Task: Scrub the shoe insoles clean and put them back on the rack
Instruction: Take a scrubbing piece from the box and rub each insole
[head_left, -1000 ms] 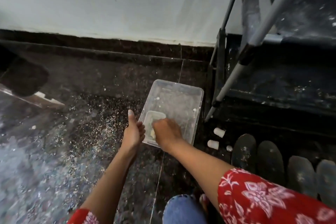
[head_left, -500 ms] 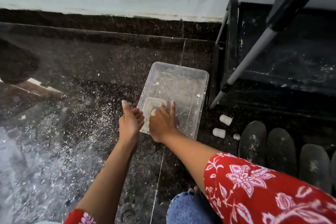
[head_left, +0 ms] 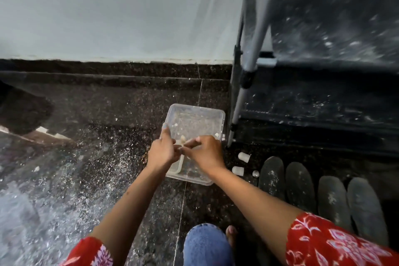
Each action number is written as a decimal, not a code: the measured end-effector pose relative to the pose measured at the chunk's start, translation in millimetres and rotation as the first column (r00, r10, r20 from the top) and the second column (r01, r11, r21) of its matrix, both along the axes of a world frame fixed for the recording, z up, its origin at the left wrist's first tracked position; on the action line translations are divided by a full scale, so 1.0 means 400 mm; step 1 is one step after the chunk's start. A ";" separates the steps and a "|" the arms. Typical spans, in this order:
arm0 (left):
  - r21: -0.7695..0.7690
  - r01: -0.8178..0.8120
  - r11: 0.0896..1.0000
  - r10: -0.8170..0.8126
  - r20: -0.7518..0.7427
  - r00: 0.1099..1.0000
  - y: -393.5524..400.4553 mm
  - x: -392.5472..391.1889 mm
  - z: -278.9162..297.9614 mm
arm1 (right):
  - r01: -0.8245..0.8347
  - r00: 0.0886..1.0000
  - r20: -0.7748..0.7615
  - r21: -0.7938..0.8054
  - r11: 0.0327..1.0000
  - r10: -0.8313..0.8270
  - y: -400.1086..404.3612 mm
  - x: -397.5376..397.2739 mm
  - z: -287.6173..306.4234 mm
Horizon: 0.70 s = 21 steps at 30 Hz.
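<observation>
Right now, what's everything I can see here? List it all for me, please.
Plastic tub: one, clear, on the floor by the rack's foot.
Small inner container: one, whitish, inside the tub.
Pale lump: one, cream, between both hands' fingertips.
Insoles: four, dark grey, side by side on the floor, right.
Small caps: two white ones and one tiny round piece, between tub and insoles.
Rack: one, grey poles, black shelves, upper right.
Floor: dark, speckled with white crumbs.
Left hand: over the tub.
Right hand: over the tub.
</observation>
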<state>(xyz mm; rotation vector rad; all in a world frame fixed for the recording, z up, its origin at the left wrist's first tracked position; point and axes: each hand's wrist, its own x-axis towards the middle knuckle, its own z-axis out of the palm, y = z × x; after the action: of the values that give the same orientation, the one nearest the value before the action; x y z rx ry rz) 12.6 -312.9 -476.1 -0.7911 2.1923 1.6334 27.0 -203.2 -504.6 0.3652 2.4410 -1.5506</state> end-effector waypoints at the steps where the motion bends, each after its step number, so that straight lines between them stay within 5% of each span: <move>1: -0.013 0.033 0.999 -0.033 -0.006 0.999 0.025 -0.002 0.031 | 0.012 0.999 0.032 -0.059 0.998 -0.010 0.023 0.004 0.024; 7: 0.090 0.245 0.965 -0.257 0.160 0.953 0.176 0.003 0.218 | 0.116 0.990 0.092 -0.155 0.981 -0.102 0.183 0.043 0.161; 13: 0.099 0.621 0.778 -0.609 0.362 0.705 0.320 0.025 0.365 | 0.112 0.970 0.234 -0.173 0.978 -0.070 0.364 0.104 0.230; 18: 0.138 0.735 0.664 -0.694 0.479 0.538 0.444 0.062 0.349 | 0.293 0.891 0.369 -0.027 0.956 -0.263 0.508 0.164 0.157; 21: 0.134 0.679 0.722 -0.646 0.483 0.591 0.495 0.115 0.245 | 0.373 0.817 0.459 0.043 0.927 -0.350 0.565 0.216 0.086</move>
<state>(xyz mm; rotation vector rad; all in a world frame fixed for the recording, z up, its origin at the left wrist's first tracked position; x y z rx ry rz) 58.4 -114.8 -378.1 -0.2699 1.8182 0.8502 113.3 22.7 -470.3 1.1097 2.0317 -1.4376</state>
